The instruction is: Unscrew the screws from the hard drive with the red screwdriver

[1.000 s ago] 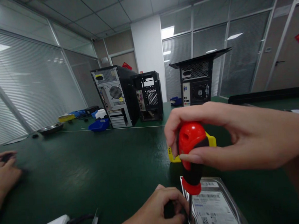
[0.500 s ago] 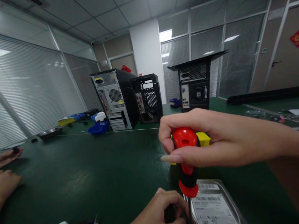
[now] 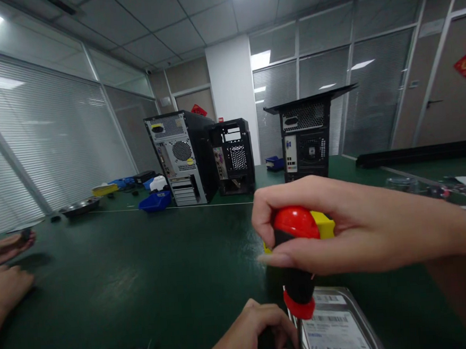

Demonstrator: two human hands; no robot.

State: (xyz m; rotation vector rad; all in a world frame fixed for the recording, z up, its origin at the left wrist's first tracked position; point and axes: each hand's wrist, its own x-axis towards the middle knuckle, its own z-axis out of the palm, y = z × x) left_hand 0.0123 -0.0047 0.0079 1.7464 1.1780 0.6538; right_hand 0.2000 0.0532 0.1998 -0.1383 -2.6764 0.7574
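The drive point(image 3: 335, 327) lies label up on the green table point(image 3: 163, 264), right of centre at the near edge of the view, its lower end cut off by the frame. The right hand point(image 3: 364, 232) has thumb and forefinger closed round the handle of the screwdriver point(image 3: 299, 286), with the thumb laid across its side and the red top bare. The shaft runs down close to upright along the drive's left edge; its tip is out of sight, so I cannot tell what it meets. The left hand point(image 3: 244, 333) is just beside the shaft, fingers bent into a loose curl round a dark gap; whether they grip anything cannot be told. To do this well, I judge that the shaft should stand square to whatever the tip bears on, with steady pressure straight down the handle and the turn coming from the fingers. The left fingertips do best bracing the drive's side, clear of the tip, since a slip could jab them or score the label. A palm over the red top would probably give more push than this side pinch. The yellow thing point(image 3: 325, 225) behind the handle looks near enough to warrant some care with the knuckles.
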